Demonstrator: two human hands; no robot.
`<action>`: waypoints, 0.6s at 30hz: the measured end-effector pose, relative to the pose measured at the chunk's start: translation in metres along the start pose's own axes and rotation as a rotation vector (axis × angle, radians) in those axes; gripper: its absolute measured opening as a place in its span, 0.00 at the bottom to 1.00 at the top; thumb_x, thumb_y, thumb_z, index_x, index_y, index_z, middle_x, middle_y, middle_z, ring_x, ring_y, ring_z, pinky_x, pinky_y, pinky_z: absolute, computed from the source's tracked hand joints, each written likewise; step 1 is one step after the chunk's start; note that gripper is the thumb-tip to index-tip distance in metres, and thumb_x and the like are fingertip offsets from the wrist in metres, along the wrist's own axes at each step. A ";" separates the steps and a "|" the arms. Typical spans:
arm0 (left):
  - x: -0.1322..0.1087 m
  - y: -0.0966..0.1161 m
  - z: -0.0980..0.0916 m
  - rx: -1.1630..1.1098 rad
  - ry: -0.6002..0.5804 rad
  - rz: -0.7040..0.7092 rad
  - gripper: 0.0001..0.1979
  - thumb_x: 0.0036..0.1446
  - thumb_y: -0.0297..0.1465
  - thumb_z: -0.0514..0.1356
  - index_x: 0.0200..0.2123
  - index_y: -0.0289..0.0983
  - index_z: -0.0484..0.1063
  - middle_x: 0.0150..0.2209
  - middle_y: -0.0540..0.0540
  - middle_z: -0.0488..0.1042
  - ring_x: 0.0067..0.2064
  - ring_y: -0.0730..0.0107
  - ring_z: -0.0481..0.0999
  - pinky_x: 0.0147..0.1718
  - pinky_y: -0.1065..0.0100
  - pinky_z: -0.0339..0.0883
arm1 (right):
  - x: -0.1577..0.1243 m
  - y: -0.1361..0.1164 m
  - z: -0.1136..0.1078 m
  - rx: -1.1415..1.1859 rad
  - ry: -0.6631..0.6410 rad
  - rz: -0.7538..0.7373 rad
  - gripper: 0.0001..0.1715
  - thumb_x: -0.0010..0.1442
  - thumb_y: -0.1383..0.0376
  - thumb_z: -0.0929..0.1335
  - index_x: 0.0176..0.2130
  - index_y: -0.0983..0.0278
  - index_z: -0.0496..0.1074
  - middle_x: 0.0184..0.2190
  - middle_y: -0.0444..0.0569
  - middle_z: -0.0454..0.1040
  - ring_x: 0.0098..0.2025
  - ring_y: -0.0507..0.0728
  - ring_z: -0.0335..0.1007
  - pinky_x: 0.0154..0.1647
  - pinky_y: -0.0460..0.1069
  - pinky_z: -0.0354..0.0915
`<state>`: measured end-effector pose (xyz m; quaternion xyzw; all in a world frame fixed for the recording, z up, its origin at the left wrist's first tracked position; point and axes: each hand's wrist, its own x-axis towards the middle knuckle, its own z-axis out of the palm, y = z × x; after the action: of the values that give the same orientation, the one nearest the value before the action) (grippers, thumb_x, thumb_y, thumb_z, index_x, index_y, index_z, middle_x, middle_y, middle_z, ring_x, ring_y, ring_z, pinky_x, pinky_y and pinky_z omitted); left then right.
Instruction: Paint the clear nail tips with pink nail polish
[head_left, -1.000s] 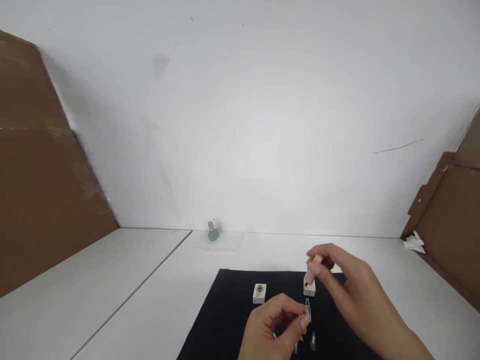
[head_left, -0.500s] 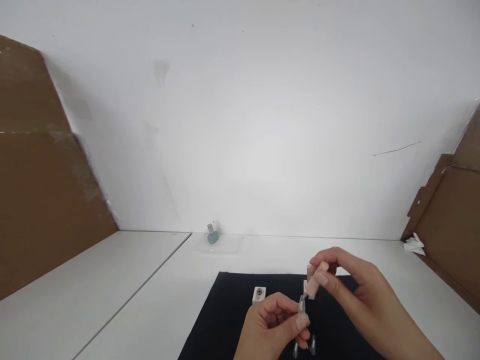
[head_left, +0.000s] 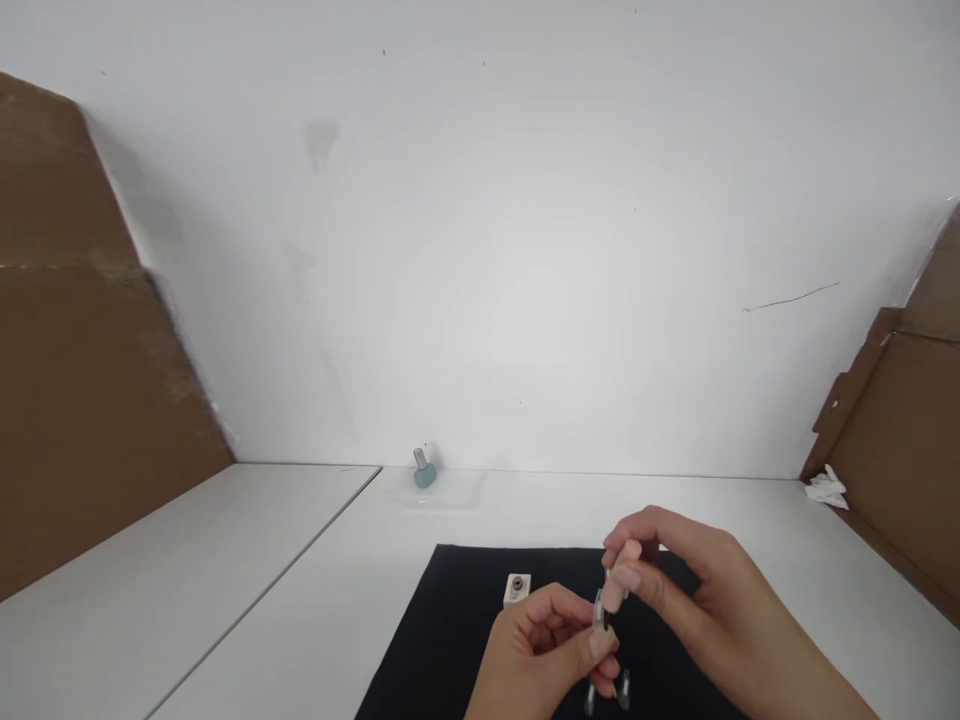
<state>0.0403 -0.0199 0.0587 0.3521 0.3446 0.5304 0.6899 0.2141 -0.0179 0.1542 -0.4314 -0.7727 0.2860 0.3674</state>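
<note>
My left hand (head_left: 544, 655) is closed in a pinch on a small clear nail tip (head_left: 598, 610), held upright over the black mat (head_left: 450, 640). My right hand (head_left: 690, 600) is closed on a pink brush cap (head_left: 619, 575), its lower end touching the clear tip. A small white block with a dark round opening (head_left: 517, 588) stands on the mat just left of my hands. More clear tips (head_left: 622, 685) lie on the mat below my fingers.
A teal nail polish bottle (head_left: 424, 470) stands on a clear tray (head_left: 442, 488) by the white wall. Brown cardboard panels (head_left: 82, 350) flank the white table on both sides. Crumpled white tissue (head_left: 825, 487) lies at the right panel's foot.
My right hand has brought the pink cap down and left from above the far white block to the clear tip. My left hand raised the tip slightly toward it.
</note>
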 end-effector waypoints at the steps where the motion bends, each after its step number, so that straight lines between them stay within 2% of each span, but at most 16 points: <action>1: 0.000 0.000 0.000 0.008 0.004 -0.003 0.20 0.36 0.40 0.82 0.23 0.34 0.80 0.19 0.48 0.82 0.21 0.72 0.79 0.24 0.72 0.73 | 0.000 0.001 0.000 -0.025 0.036 0.016 0.09 0.71 0.60 0.65 0.38 0.57 0.73 0.33 0.40 0.80 0.36 0.52 0.75 0.38 0.44 0.68; 4: -0.001 0.000 0.000 0.029 0.011 -0.012 0.20 0.36 0.41 0.82 0.23 0.34 0.80 0.18 0.49 0.82 0.20 0.73 0.78 0.25 0.72 0.73 | 0.000 0.002 0.001 -0.026 0.126 0.050 0.09 0.71 0.58 0.65 0.39 0.56 0.73 0.34 0.40 0.80 0.38 0.53 0.75 0.34 0.44 0.67; 8: -0.001 0.001 0.001 0.017 -0.002 0.000 0.20 0.36 0.42 0.82 0.22 0.35 0.80 0.19 0.48 0.82 0.20 0.73 0.78 0.24 0.73 0.73 | 0.000 0.001 0.001 0.052 -0.063 0.027 0.08 0.71 0.60 0.65 0.41 0.56 0.74 0.34 0.39 0.80 0.38 0.51 0.76 0.41 0.43 0.69; 9: -0.001 0.001 0.002 0.016 0.003 0.004 0.20 0.35 0.42 0.82 0.22 0.35 0.80 0.19 0.47 0.82 0.20 0.72 0.78 0.24 0.73 0.73 | 0.001 0.002 0.001 0.037 -0.068 0.029 0.08 0.71 0.60 0.65 0.40 0.56 0.74 0.33 0.39 0.80 0.37 0.51 0.76 0.42 0.44 0.69; 11: -0.002 0.002 0.003 0.024 0.024 0.014 0.20 0.35 0.42 0.82 0.22 0.35 0.80 0.19 0.48 0.82 0.20 0.72 0.78 0.24 0.72 0.74 | 0.003 0.006 0.000 -0.033 0.059 0.049 0.10 0.71 0.59 0.65 0.40 0.57 0.73 0.33 0.41 0.81 0.37 0.53 0.76 0.39 0.45 0.69; 14: -0.005 0.001 0.004 0.076 0.052 0.063 0.20 0.35 0.42 0.82 0.22 0.35 0.80 0.19 0.48 0.81 0.22 0.70 0.78 0.25 0.71 0.75 | 0.003 0.009 -0.005 -0.105 0.297 0.096 0.14 0.71 0.52 0.65 0.43 0.57 0.74 0.35 0.43 0.83 0.39 0.56 0.77 0.28 0.45 0.65; 16: -0.006 -0.001 0.003 0.136 0.070 0.127 0.17 0.39 0.41 0.81 0.23 0.36 0.81 0.21 0.49 0.81 0.24 0.68 0.80 0.27 0.70 0.76 | 0.000 0.006 -0.009 -0.091 0.323 0.132 0.16 0.70 0.49 0.65 0.41 0.56 0.74 0.34 0.43 0.83 0.40 0.56 0.77 0.25 0.45 0.63; 18: -0.008 -0.004 0.002 0.207 0.088 0.202 0.13 0.43 0.37 0.79 0.24 0.38 0.81 0.23 0.50 0.81 0.26 0.68 0.80 0.29 0.71 0.76 | -0.004 0.000 -0.009 -0.015 0.235 0.126 0.16 0.70 0.50 0.66 0.39 0.56 0.75 0.33 0.42 0.83 0.41 0.56 0.77 0.31 0.45 0.67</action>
<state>0.0423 -0.0284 0.0570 0.4306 0.3901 0.5735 0.5775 0.2228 -0.0203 0.1587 -0.5124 -0.6977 0.2504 0.4335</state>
